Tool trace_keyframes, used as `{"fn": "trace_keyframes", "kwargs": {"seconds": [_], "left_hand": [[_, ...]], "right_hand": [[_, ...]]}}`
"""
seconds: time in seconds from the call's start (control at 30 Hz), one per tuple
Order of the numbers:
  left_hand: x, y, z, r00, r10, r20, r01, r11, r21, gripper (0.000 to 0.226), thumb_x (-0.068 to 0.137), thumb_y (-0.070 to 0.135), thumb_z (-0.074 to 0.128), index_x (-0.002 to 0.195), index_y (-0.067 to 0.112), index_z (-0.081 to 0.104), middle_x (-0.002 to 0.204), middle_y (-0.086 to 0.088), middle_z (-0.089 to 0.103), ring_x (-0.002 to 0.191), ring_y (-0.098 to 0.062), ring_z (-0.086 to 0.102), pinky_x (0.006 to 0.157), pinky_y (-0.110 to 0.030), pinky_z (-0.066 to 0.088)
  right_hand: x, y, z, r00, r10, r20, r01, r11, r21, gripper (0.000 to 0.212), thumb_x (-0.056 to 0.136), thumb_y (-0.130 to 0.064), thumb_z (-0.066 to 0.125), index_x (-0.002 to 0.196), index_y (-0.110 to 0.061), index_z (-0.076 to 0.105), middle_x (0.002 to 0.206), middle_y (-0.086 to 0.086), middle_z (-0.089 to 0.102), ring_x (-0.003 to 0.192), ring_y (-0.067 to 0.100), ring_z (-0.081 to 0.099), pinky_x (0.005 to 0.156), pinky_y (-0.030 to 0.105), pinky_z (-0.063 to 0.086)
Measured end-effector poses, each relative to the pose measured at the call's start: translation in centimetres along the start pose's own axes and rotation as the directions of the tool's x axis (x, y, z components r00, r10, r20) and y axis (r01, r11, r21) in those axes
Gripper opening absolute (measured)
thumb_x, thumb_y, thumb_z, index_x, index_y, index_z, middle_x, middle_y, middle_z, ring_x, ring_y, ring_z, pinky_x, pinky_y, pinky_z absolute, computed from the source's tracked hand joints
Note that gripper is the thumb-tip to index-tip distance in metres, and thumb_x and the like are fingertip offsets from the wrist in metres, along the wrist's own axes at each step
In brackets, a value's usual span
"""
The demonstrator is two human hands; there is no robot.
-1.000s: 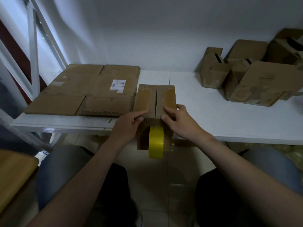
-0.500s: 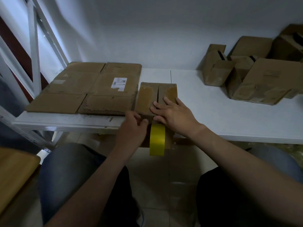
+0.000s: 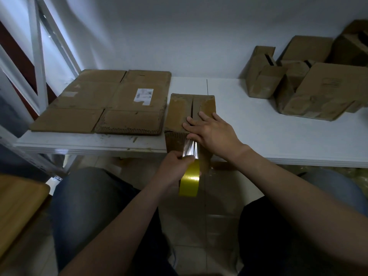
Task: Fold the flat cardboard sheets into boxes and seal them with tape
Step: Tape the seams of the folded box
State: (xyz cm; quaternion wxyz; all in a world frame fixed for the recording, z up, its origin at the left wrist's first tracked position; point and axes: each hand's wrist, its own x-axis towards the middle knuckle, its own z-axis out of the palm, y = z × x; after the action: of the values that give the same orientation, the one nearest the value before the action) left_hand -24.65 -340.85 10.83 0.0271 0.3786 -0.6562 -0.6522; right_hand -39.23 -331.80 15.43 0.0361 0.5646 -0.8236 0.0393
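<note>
White table [image 3: 268, 140] with flat cardboard sheets [image 3: 111, 104] at far left and folded boxes [image 3: 318, 92] heaped far right. The box [image 3: 179, 112] in work sits at the near edge, centre, flaps down, seam running near-to-far. Right hand [image 3: 215, 132] lies flat on the flaps, fingers straight, over the seam's near end. Left hand [image 3: 173, 170] grips the yellow tape roll [image 3: 190, 180] below the table edge, near of the box, so I judge the roll must travel far along that seam. Tape strip [image 3: 191, 149] runs from the roll up toward the right hand. Its stuck end is hidden under the palm, and the left fingers are mostly behind the roll.
</note>
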Motion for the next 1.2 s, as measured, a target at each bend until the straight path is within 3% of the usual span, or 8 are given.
{"fn": "trace_keyframes", "kwargs": {"seconds": [0.1, 0.2, 0.3, 0.47, 0.63, 0.83, 1.07, 1.2], "left_hand": [[0.0, -0.8, 0.1, 0.998, 0.052, -0.021, -0.05, 0.994, 0.093, 0.009, 0.097, 0.036, 0.063, 0.096, 0.027, 0.062, 0.078, 0.005, 0.075, 0.074, -0.019, 0.075, 0.065, -0.034, 0.06], [0.3, -1.3, 0.4, 0.997, 0.069, -0.032, -0.063, 0.986, 0.152, 0.024, 0.089, 0.056, 0.059, 0.101, 0.035, 0.063, 0.105, 0.003, 0.069, 0.093, -0.023, 0.071, 0.086, -0.049, 0.058], [0.2, -1.2, 0.7, 0.998, 0.048, -0.051, -0.045, 0.997, 0.061, 0.03, 0.093, 0.051, 0.061, 0.116, 0.032, 0.063, 0.111, 0.004, 0.065, 0.103, -0.021, 0.064, 0.095, -0.05, 0.054], [1.0, -0.6, 0.4, 0.997, 0.006, -0.071, -0.011, 0.998, -0.066, 0.017, 0.092, 0.035, 0.069, 0.108, 0.032, 0.066, 0.109, 0.001, 0.066, 0.102, -0.023, 0.066, 0.086, -0.047, 0.059], [1.2, -0.8, 0.4, 0.997, 0.012, -0.081, -0.021, 0.994, -0.109, 0.032, 0.089, 0.033, 0.074, 0.119, 0.027, 0.067, 0.115, -0.005, 0.067, 0.101, -0.027, 0.069, 0.07, -0.041, 0.063], [1.4, -1.1, 0.2, 0.998, 0.003, -0.068, -0.011, 0.993, -0.115, 0.03, 0.088, 0.032, 0.076, 0.116, 0.028, 0.068, 0.119, -0.006, 0.065, 0.103, -0.029, 0.068, 0.069, -0.04, 0.063], [1.3, -1.2, 0.8, 0.996, -0.009, -0.089, -0.003, 0.991, -0.132, 0.032, 0.089, 0.03, 0.076, 0.119, 0.022, 0.067, 0.117, -0.009, 0.067, 0.1, -0.029, 0.069, 0.057, -0.03, 0.057], [1.5, -1.1, 1.1, 0.995, -0.016, -0.102, 0.001, 0.989, -0.146, 0.027, 0.09, 0.028, 0.075, 0.114, 0.021, 0.068, 0.116, -0.01, 0.067, 0.099, -0.031, 0.07, 0.058, -0.031, 0.056]], "right_hand": [[-0.1, -0.2, 0.2, 1.0, 0.0, 0.001, 0.0, 1.0, -0.023, 0.049, 0.105, -0.05, 0.032, 0.151, -0.035, 0.043, 0.159, -0.008, 0.039, 0.151, 0.03, 0.028, 0.12, 0.055, 0.026], [-0.1, -0.3, 0.5, 0.998, 0.012, -0.054, -0.012, 1.0, -0.002, 0.05, 0.101, -0.05, 0.042, 0.146, -0.032, 0.052, 0.153, -0.006, 0.049, 0.147, 0.035, 0.037, 0.116, 0.057, 0.033], [-0.1, 0.0, 1.3, 0.996, 0.005, -0.084, -0.008, 0.999, -0.032, 0.057, 0.093, -0.049, 0.061, 0.147, -0.033, 0.051, 0.152, -0.005, 0.051, 0.146, 0.036, 0.038, 0.116, 0.059, 0.034], [0.1, 0.2, 2.2, 0.993, 0.021, -0.118, -0.026, 0.999, -0.038, 0.075, 0.083, -0.046, 0.077, 0.15, -0.035, 0.046, 0.153, -0.008, 0.049, 0.147, 0.034, 0.037, 0.119, 0.058, 0.029], [0.2, 0.6, 1.3, 0.995, -0.014, -0.102, 0.01, 0.999, -0.048, 0.072, 0.091, -0.052, 0.065, 0.154, -0.036, 0.037, 0.16, -0.008, 0.039, 0.151, 0.032, 0.028, 0.122, 0.053, 0.023], [-2.7, 3.7, 0.5, 0.914, 0.266, -0.307, -0.133, 0.91, 0.392, 0.044, 0.107, -0.044, 0.04, 0.146, -0.029, 0.053, 0.152, -0.004, 0.05, 0.145, 0.022, 0.04, 0.117, 0.033, 0.028], [-3.8, 9.4, 3.2, 0.891, 0.42, 0.175, -0.446, 0.88, 0.161, 0.05, 0.1, -0.011, 0.054, 0.147, -0.026, 0.052, 0.154, -0.001, 0.048, 0.139, 0.026, 0.047, 0.114, 0.039, 0.038], [-3.4, 10.0, 5.1, 0.913, 0.367, 0.181, -0.388, 0.916, 0.104, 0.042, 0.094, -0.015, 0.066, 0.133, -0.03, 0.065, 0.138, 0.001, 0.063, 0.122, 0.028, 0.06, 0.105, 0.041, 0.05]]}}
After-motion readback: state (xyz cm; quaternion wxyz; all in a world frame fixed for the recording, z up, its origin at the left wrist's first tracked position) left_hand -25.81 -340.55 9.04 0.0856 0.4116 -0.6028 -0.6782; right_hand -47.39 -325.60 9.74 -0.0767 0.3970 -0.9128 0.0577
